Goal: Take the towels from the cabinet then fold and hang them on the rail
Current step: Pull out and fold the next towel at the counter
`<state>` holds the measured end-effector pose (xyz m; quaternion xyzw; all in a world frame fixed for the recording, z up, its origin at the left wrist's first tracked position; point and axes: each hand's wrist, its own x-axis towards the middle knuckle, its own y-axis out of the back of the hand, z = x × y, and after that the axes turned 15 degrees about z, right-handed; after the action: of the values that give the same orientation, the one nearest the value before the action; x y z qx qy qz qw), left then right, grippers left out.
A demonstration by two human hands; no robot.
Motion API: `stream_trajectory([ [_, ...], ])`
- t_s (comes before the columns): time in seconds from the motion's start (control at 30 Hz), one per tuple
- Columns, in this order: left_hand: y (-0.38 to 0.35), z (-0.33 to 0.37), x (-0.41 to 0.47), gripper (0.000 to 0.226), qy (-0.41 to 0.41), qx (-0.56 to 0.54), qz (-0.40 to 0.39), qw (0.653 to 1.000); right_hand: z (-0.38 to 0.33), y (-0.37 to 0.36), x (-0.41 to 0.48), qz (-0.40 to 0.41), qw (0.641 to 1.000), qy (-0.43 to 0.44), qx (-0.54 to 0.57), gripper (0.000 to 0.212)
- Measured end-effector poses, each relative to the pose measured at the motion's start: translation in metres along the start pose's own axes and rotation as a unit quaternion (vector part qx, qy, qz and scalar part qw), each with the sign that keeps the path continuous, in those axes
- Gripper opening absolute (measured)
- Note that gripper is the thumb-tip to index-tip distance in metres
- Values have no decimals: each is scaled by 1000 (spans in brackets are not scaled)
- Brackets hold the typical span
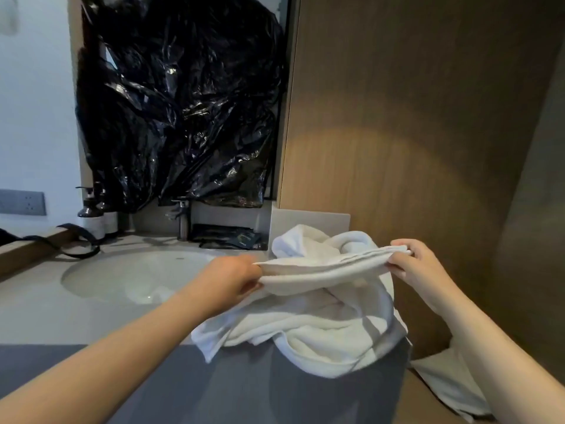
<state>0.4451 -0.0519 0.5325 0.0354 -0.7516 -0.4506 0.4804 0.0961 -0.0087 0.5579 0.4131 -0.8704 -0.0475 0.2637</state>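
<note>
A small white towel (324, 269) is stretched between my two hands just above the counter. My left hand (232, 278) pinches its left end and my right hand (412, 264) pinches its right end. Under and behind it lies a heap of crumpled white towels (308, 332) on the right end of the counter, partly hanging over the front edge. Another white towel (449, 384) lies lower at the right, partly hidden by my right forearm. No rail is in view.
A grey counter (46, 313) holds an oval sink (131, 276) with a metal tap (182, 218). Pump bottles (91, 215) stand at the back left beside a black strap (73, 243). Black plastic sheeting (183, 102) covers the wall above. A wooden cabinet panel (412, 133) rises on the right.
</note>
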Motion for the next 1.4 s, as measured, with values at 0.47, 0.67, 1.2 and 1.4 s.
stream_trajectory([
  [0.47,7,7,-67,12,244,-283,127,919,-15,-51,-67,-96,960,196,-176,23],
  [0.67,4,-18,-95,11,442,-280,126,843,-38,-106,-109,-201,923,307,-115,30],
  [1.2,-8,-25,-111,25,530,-475,-33,701,-78,-186,-110,-243,904,293,-195,14],
  [1.4,-16,-25,-111,57,542,-425,-26,724,-76,-163,-109,-200,921,328,-64,13],
])
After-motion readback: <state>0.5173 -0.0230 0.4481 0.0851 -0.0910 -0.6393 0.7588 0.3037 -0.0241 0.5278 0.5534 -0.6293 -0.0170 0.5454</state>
